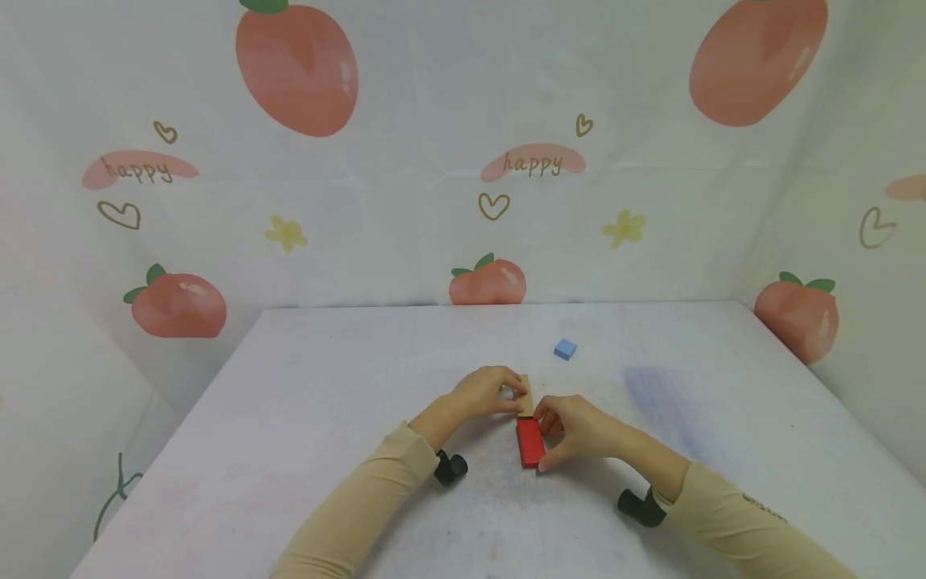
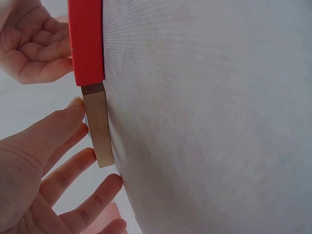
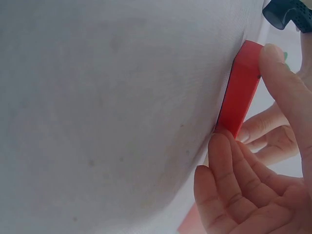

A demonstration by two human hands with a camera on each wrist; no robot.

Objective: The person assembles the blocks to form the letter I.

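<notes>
In the head view a red rectangular block and a tan wooden block lie end to end on the table. My left hand holds the tan block from its left side, thumb near the end by the red block and fingers farther along. My right hand grips the red block lengthwise, its thumb at the near end and its fingertips by the far end. Seen from the left wrist, the tan block meets the red one. Right-hand fingers mostly hide the tan block in the right wrist view.
A small blue block sits beyond the hands, slightly right. The white table carries a faint bluish smudge on its right side. Behind it hangs a white cloth printed with peaches. Black wrist cameras hang under both forearms.
</notes>
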